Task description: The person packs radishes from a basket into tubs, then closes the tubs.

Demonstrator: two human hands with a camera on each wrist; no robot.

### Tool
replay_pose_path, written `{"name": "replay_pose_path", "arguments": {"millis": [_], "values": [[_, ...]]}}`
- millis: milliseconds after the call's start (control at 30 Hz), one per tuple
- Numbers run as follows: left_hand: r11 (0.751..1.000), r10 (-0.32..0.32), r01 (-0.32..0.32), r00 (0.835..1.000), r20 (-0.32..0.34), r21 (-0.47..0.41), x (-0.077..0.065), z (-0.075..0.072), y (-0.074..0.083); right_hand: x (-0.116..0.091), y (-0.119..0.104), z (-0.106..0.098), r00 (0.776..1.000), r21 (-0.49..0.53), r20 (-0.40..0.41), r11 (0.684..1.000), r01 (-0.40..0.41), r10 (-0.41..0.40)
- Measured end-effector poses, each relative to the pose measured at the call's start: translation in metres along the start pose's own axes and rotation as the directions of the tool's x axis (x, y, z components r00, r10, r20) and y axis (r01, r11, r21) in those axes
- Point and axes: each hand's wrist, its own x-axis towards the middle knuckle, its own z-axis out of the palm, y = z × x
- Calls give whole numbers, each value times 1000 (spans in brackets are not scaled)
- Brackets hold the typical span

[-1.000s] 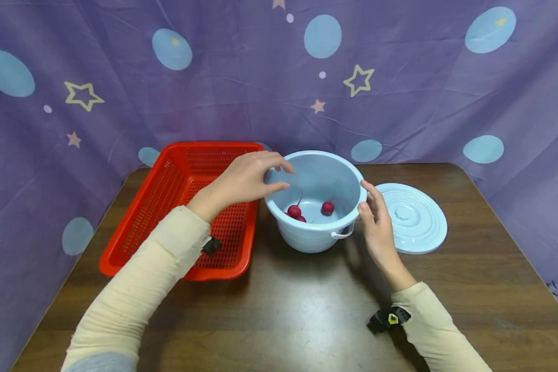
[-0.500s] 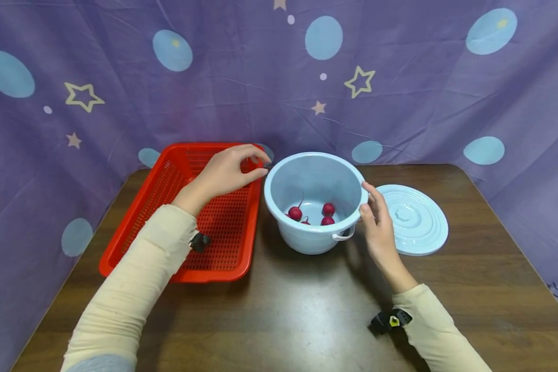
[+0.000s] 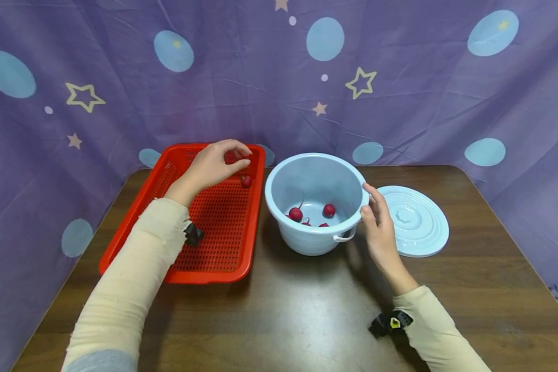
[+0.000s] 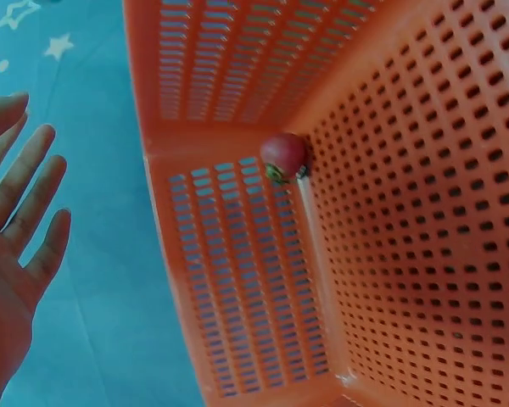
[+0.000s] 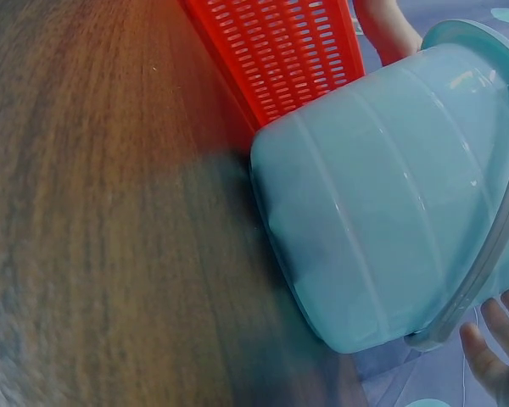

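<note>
My left hand (image 3: 211, 166) hangs over the far part of the red basket (image 3: 248, 232), fingers loosely bent, with nothing between thumb and fingertips. Just to its right, a single radish (image 3: 246, 181) lies in the basket's far right corner; the left wrist view shows this radish (image 4: 284, 155) against the slotted wall. Several radishes (image 3: 295, 214) sit at the bottom of the light blue bucket (image 3: 307, 238), some partly hidden by its near wall. My right hand (image 3: 380, 230) touches the right side of the bucket's rim with thumb and fingertips, near the handle (image 5: 492, 229).
A round light blue lid (image 3: 420, 222) lies on the wooden table (image 3: 279, 320), right of the bucket and partly behind my right hand. A purple curtain (image 3: 260, 77) hangs close behind the table's far edge.
My left hand has moved left from above the bucket to above the basket. Another radish has appeared in the bucket and shifted toward its near wall. My right hand stays at the rim.
</note>
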Motion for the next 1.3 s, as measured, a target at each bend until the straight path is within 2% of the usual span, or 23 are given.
{"name": "replay_pose_path", "arguments": {"millis": [333,700,933,1100,1300], "values": [[996,-91,92,996,20,-22,5,5,-25,-1,2,0,1000,-2,-7,1000,6,-6],[984,-167,161,981,96,73,18,20,-44,-1,2,0,1000,9,-11,1000,20,-20],[966,-245,231,962,121,117,17,27,-58,2,3,2,1000,10,15,1000,21,-21],[944,-306,283,944,123,171,17,39,-67,2,4,1,1000,10,19,1000,18,-18],[936,-336,306,923,189,171,20,55,-72,1,4,-2,1000,3,4,1000,27,-27]]}}
